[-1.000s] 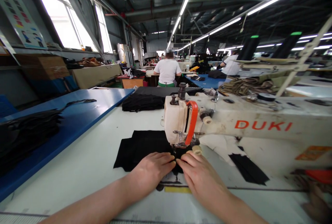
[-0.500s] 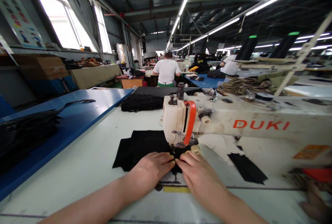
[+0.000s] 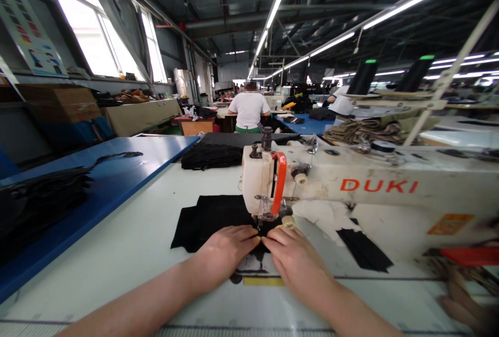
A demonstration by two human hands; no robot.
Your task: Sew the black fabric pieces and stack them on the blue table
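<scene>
A white sewing machine (image 3: 351, 183) marked DUKI stands on the pale table (image 3: 128, 243). Black fabric (image 3: 212, 217) lies flat under its needle head and spreads to the left. My left hand (image 3: 226, 251) rests palm down on the fabric's near edge, fingers stretched toward the needle. My right hand (image 3: 298, 261) lies flat beside it, fingertips touching the left hand's just in front of the presser foot. Both hands press the cloth down; neither grips it.
A black fabric scrap (image 3: 364, 248) lies right of the needle. A folded black pile (image 3: 212, 156) sits at the table's far end. A blue table (image 3: 117, 170) on the left carries dark cloth (image 3: 42, 196). A person in a white shirt (image 3: 248, 111) works farther back.
The view has shifted slightly; the machine head sits a little more to the left and higher. My hands stay flat on the black fabric at the needle, edged slightly forward.
</scene>
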